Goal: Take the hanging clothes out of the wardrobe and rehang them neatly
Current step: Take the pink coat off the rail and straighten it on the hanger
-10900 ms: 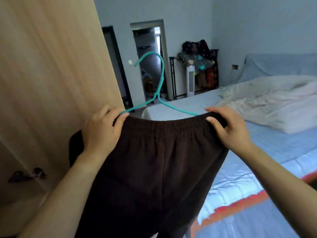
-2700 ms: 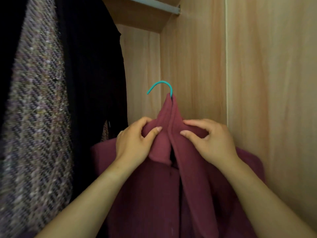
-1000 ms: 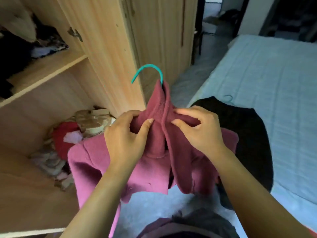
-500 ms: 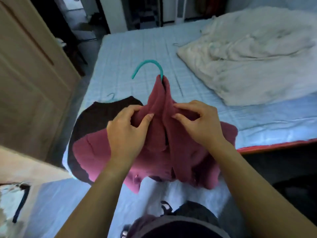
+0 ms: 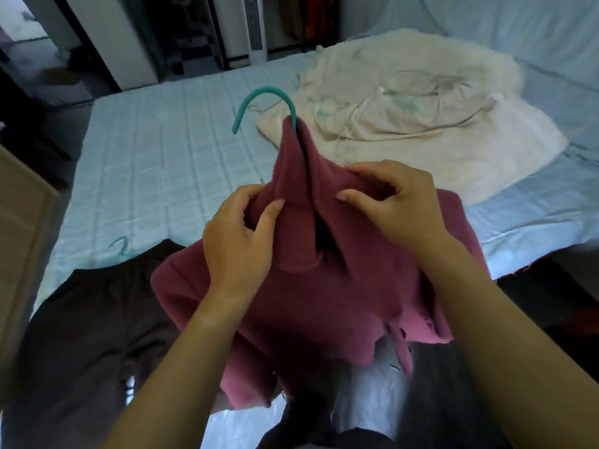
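A maroon coat [image 5: 324,303] hangs on a teal hanger [image 5: 259,98], whose hook sticks up above the collar. I hold it up over the bed. My left hand [image 5: 240,241] grips the left lapel and shoulder; my right hand [image 5: 392,202] pinches the right side of the collar. The hanger's arms are hidden inside the coat. Dark brown trousers [image 5: 87,319] lie flat at the bed's near left corner, with a second teal hanger hook [image 5: 120,246] poking out at their waistband.
The bed [image 5: 155,163] with a light blue sheet fills the middle. A crumpled cream duvet [image 5: 421,105] lies at its far right. The wooden wardrobe door [image 5: 19,222] stands at the left edge. A white tower fan [image 5: 254,27] and a doorway are beyond the bed.
I turned from the wardrobe to the bed, carrying the maroon coat on its hanger. Both hands kept the same grip. The coat is now over the bed, beside the brown trousers.
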Action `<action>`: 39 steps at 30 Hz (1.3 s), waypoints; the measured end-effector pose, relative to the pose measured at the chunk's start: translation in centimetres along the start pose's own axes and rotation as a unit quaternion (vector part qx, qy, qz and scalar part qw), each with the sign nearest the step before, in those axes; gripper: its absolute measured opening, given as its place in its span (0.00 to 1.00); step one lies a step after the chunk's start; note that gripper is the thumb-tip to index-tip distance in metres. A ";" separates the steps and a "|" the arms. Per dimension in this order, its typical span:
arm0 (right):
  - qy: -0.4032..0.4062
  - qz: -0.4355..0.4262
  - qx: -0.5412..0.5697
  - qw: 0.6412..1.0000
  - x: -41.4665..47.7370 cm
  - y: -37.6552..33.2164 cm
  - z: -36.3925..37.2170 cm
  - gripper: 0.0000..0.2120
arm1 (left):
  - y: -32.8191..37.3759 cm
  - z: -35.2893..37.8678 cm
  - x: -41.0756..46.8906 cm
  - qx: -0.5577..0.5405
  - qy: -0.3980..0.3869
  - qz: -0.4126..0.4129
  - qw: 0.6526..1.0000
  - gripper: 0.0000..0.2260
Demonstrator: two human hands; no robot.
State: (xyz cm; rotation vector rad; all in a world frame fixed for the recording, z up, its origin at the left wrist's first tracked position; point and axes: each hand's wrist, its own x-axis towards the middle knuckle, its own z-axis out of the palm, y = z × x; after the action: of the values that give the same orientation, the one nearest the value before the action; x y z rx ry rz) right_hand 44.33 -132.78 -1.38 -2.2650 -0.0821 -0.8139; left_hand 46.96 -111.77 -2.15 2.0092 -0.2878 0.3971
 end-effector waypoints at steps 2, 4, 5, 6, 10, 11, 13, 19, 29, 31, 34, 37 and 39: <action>-0.008 0.015 -0.020 1.000 2.2 1.7 1.4 0.18 | -1.3 0.8 2.7 -0.017 0.014 -0.020 1.000 0.03; -0.022 0.007 -0.057 0.998 4.2 3.9 2.7 0.16 | -2.9 1.5 5.2 -0.023 0.031 -0.038 0.999 0.03; -0.034 0.001 -0.068 0.997 5.0 5.1 3.4 0.16 | -3.7 1.9 6.4 -0.019 0.035 -0.044 0.998 0.04; -0.049 0.002 -0.066 0.997 5.8 6.1 4.1 0.16 | -4.5 2.3 7.3 -0.014 0.035 -0.050 0.998 0.05; -0.071 0.005 -0.054 0.996 8.2 9.0 7.1 0.15 | -7.3 3.5 10.4 0.004 0.023 -0.060 0.998 0.09; -0.067 -0.003 -0.043 0.997 9.0 9.3 8.0 0.15 | -7.9 3.6 11.2 0.011 0.028 -0.064 0.998 0.09; -0.065 -0.032 -0.035 0.997 10.9 9.7 10.0 0.14 | -9.0 3.5 12.8 0.028 0.050 -0.069 0.996 0.09; -0.076 -0.094 -0.022 0.992 17.6 12.2 15.9 0.12 | -12.2 4.0 18.2 0.122 0.108 -0.053 0.985 0.12; -0.257 0.001 0.005 0.966 18.3 23.8 24.7 0.13 | -21.6 11.1 21.6 0.325 -0.066 -0.226 0.916 0.20; -0.299 0.019 -0.020 0.954 18.5 25.7 26.6 0.15 | -22.9 12.4 21.1 0.390 -0.107 -0.290 0.868 0.23; -0.359 0.014 -0.085 0.929 18.6 27.4 28.4 0.20 | -23.9 13.7 19.2 0.431 -0.146 -0.347 0.820 0.26; -0.447 -0.021 -0.150 0.882 17.1 27.5 29.0 0.25 | -23.7 13.9 16.3 0.431 -0.164 -0.369 0.807 0.27; -0.490 -0.010 -0.168 0.855 15.3 26.9 28.4 0.26 | -23.0 13.8 14.1 0.434 -0.169 -0.375 0.802 0.27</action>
State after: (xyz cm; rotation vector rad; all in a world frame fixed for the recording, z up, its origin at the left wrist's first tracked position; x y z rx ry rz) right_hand 79.21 -136.86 -24.44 -2.7878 -0.4583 0.4390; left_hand 70.48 -114.23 -21.07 2.8670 0.6010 -0.4427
